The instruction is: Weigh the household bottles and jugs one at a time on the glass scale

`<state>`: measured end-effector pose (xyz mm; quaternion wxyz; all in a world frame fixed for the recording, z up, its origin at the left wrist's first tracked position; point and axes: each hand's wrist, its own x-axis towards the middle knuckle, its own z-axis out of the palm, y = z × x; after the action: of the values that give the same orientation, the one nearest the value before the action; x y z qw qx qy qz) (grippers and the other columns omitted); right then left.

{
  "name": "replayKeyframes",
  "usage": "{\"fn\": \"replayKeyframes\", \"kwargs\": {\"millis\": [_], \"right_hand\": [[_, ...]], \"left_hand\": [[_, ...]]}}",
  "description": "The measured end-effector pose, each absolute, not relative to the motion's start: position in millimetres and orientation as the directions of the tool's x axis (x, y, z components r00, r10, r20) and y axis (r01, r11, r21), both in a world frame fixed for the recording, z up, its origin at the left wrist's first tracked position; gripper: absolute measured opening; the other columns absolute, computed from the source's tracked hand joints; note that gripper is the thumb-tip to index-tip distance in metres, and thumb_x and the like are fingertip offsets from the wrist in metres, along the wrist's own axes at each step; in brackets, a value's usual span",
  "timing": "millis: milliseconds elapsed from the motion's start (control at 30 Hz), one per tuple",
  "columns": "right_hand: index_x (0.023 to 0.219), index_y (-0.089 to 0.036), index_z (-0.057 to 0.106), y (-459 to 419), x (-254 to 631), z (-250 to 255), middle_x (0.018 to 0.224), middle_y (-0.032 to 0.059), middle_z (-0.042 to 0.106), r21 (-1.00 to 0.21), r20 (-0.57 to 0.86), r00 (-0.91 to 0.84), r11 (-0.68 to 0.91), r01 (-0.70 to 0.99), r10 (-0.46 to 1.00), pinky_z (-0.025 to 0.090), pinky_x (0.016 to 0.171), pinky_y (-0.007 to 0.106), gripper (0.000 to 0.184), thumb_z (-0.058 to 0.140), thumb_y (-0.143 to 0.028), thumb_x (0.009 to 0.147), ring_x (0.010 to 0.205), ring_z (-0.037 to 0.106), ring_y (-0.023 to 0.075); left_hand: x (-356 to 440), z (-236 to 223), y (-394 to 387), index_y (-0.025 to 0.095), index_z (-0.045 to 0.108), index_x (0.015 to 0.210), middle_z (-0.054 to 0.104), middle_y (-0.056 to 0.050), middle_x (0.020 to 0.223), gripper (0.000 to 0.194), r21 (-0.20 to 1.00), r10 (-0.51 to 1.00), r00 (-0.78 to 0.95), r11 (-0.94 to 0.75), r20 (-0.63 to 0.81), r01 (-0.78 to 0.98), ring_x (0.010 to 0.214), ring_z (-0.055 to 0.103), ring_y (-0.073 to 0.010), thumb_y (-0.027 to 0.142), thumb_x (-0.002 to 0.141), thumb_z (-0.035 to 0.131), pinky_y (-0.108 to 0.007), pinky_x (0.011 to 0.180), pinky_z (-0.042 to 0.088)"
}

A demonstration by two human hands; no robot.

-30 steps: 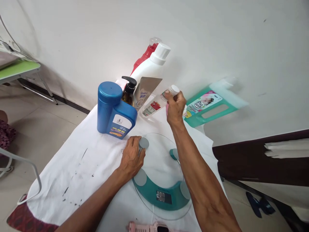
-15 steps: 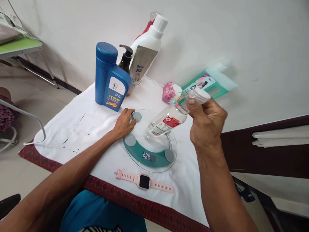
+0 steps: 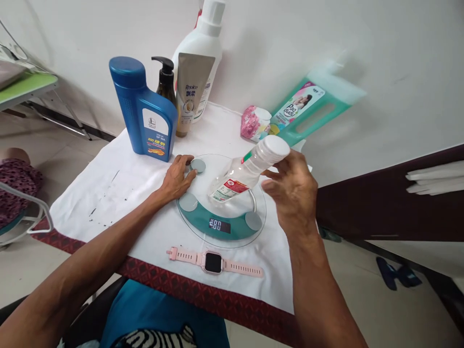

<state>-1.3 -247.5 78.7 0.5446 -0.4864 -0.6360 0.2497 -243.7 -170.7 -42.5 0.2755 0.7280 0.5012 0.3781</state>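
A round glass scale [image 3: 205, 227] with a green band and grey pads lies on the white cloth; its display [image 3: 219, 225] shows lit digits that look like 80. On the glass stands a clear plastic bottle [image 3: 237, 181] with a white cap and a red-and-white label. My right hand [image 3: 295, 191] is just right of the bottle's neck, thumb and fingers apart; whether a fingertip still touches it is hard to tell. My left hand [image 3: 177, 177] rests at the scale's left edge, its fingers spread around a grey pad.
A pink watch [image 3: 213, 262] lies in front of the scale. Behind are a blue bottle [image 3: 145, 113], a black pump bottle [image 3: 166, 82], a Rejoice tube [image 3: 191, 92], a white jug [image 3: 212, 26], a pink-and-white container [image 3: 254, 123] and a green jug [image 3: 319, 104] near the wall.
My right hand has lowered the clear bottle onto the scale, and its fingers have loosened from the neck. My left hand stays at the scale's edge. The camera view has shifted slightly.
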Motion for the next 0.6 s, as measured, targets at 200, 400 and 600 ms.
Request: {"fn": "replayKeyframes", "kwargs": {"millis": [200, 400, 600], "right_hand": [[0.097, -0.022, 0.074, -251.8, 27.2, 16.6, 0.084, 0.0058, 0.075, -0.939, 0.337, 0.532, 0.238, 0.248, 0.777, 0.059, 0.069, 0.039, 0.060, 0.055, -0.079, 0.094, 0.083, 0.075, 0.0241], [0.076, -0.023, 0.067, -257.1, 39.6, -13.2, 0.061, -0.0007, 0.059, -0.887, 0.437, 0.671, 0.164, 0.431, 0.599, 0.043, 0.054, 0.033, 0.056, 0.047, -0.069, 0.100, 0.055, 0.055, 0.0171], [0.073, -0.022, 0.065, -260.7, 46.8, -15.1, 0.059, -0.0014, 0.056, -0.845, 0.469, 0.642, 0.099, 0.525, 0.607, 0.039, 0.055, 0.032, 0.058, 0.042, -0.064, 0.104, 0.053, 0.051, 0.0151]], "left_hand": [[-243.5, -40.1, -171.2, 0.019, 0.058, 0.128, 0.066, -0.013, 0.127, 0.034, 0.770, 0.937, 0.215, -0.348, 0.274, 0.535, 0.116, 0.066, -0.0261, 0.028, 0.096, 0.060, -0.048, 0.104, 0.057], [-240.8, -37.7, -171.8, 0.019, 0.058, 0.129, 0.066, -0.012, 0.128, 0.035, 0.765, 0.938, 0.216, -0.346, 0.271, 0.543, 0.119, 0.065, -0.0256, 0.029, 0.096, 0.059, -0.047, 0.101, 0.058], [-238.9, -36.5, -169.2, 0.018, 0.058, 0.128, 0.067, -0.012, 0.125, 0.035, 0.762, 0.941, 0.212, -0.338, 0.263, 0.553, 0.117, 0.066, -0.0262, 0.029, 0.094, 0.061, -0.048, 0.099, 0.058]]}}
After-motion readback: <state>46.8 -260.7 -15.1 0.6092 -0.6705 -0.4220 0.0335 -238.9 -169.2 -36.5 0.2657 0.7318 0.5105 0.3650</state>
